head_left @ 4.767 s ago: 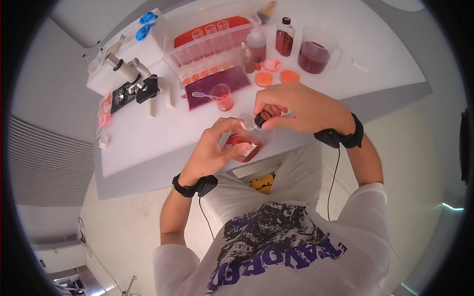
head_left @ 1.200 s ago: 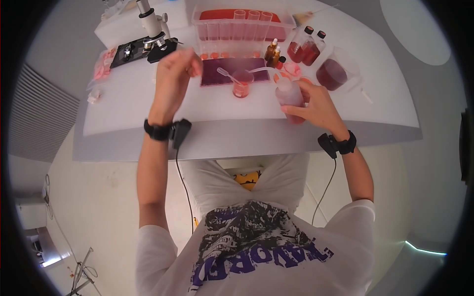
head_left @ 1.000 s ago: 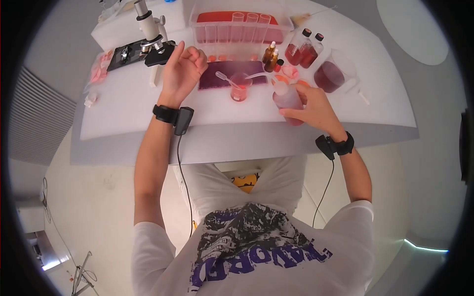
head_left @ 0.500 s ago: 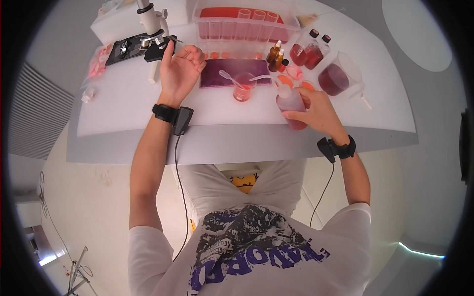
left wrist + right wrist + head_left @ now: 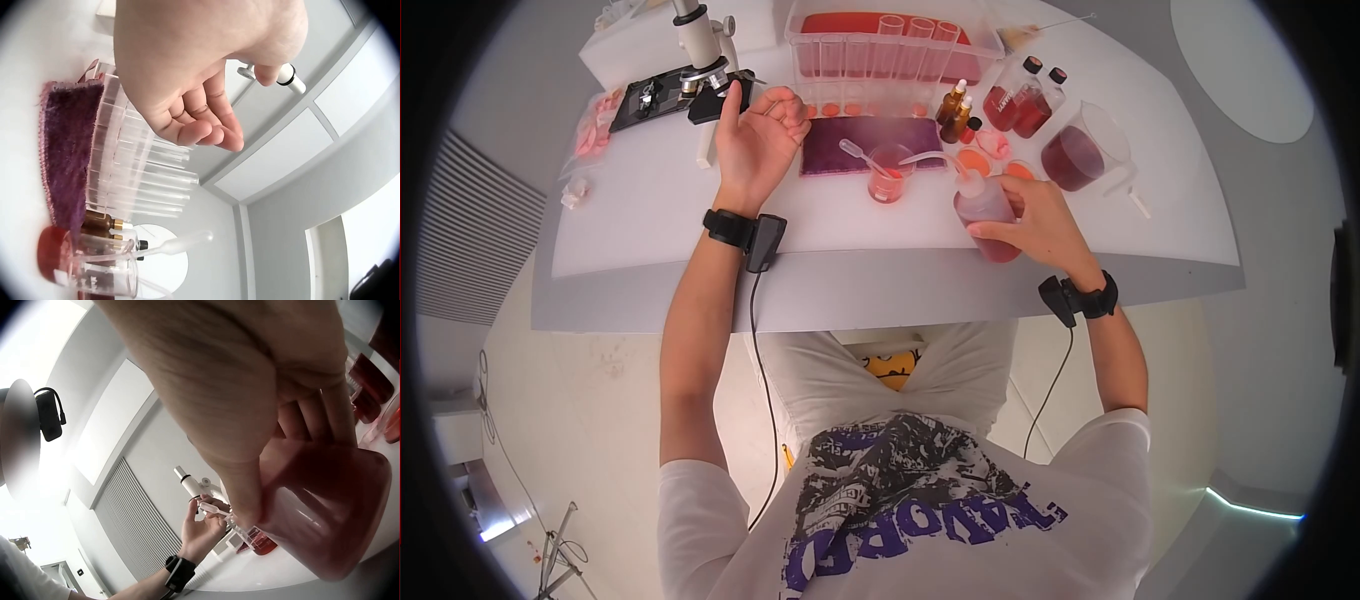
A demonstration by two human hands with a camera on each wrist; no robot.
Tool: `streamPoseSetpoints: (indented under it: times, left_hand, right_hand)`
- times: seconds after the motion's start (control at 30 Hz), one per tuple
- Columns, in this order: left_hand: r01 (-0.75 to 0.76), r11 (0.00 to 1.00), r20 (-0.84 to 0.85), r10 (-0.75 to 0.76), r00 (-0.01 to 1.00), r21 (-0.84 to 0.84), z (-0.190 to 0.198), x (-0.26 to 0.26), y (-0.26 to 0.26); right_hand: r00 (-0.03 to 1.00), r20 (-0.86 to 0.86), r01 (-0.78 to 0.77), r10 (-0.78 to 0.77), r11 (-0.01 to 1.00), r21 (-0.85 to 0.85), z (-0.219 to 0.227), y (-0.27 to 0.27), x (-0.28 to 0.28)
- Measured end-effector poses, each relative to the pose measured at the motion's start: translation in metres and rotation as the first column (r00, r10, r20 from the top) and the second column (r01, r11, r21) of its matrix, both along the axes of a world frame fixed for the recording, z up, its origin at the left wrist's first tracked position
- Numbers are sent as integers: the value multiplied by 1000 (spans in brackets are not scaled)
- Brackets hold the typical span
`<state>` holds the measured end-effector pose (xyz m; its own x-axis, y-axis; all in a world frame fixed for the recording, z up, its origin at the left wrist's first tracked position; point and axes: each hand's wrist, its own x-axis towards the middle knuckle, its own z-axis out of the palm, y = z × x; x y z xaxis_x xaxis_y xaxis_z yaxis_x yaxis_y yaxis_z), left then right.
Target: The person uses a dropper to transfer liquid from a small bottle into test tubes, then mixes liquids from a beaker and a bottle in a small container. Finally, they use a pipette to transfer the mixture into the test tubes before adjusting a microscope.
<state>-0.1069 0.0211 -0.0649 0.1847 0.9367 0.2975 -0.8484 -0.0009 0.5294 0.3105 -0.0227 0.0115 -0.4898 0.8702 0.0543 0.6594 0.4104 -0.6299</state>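
Note:
My right hand [image 5: 1048, 222] grips a soft plastic wash bottle [image 5: 983, 208] of red liquid, thumb on the near side. The bottle leans left, and its bent spout [image 5: 935, 156] reaches to the rim of a small glass beaker [image 5: 888, 187]. Red liquid lies in the bottom of that beaker, and a plastic dropper pipette [image 5: 852, 149] leans in it. In the right wrist view the bottle's red body [image 5: 325, 512] fills the lower right. My left hand [image 5: 758, 150] is raised beside the microscope [image 5: 703, 50], palm up, fingers loosely curled around nothing.
A purple cloth [image 5: 870, 146] lies behind the beaker, before a rack of test tubes [image 5: 885, 60]. Dropper bottles [image 5: 952, 115], capped red bottles [image 5: 1032, 115], orange dishes [image 5: 975, 161] and a jug [image 5: 1075, 155] stand right. A bagged pink item [image 5: 598, 125] lies left.
Earlier my left hand held a red bottle and my right its black cap; that bottle now stands capped at the back. My right hand has taken the wash bottle, tilted towards the beaker.

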Motion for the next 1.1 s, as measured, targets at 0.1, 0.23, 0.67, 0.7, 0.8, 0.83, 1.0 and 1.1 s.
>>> streamPoseSetpoints:
  times: [0.1, 0.23, 0.67, 0.7, 0.8, 0.83, 1.0, 1.1]
  left_hand:
    - [11, 1000, 1, -11, 1000, 11, -1, -1, 1]
    - [7, 1000, 5, -7, 1000, 4, 1, 1, -1]
    - [19, 1000, 20, -19, 1000, 3, 0, 1, -1]
    - [19, 1000, 20, -19, 1000, 3, 0, 1, -2]
    - [21, 1000, 14, -21, 1000, 5, 0, 1, -2]
    - [16, 1000, 10, -16, 1000, 5, 0, 1, -2]
    - [19, 1000, 2, -19, 1000, 16, -2, 1, -1]
    - [18, 1000, 2, -18, 1000, 13, -2, 1, -1]
  right_hand:
    - [1000, -4, 4, -3, 1000, 3, 0, 0, -1]
    - [1000, -24, -9, 9, 1000, 7, 0, 0, -3]
    - [999, -40, 2, -2, 1000, 3, 3, -1, -4]
    - [999, -37, -1, 2, 1000, 23, 3, 0, -4]
    - [999, -46, 16, -16, 1000, -5, 6, 0, -5]
    - [999, -45, 16, -16, 1000, -6, 6, 1, -4]
    - [997, -67, 23, -26, 999, -44, 7, 0, -5]
    - [993, -113, 21, -30, 997, -74, 7, -1, -7]
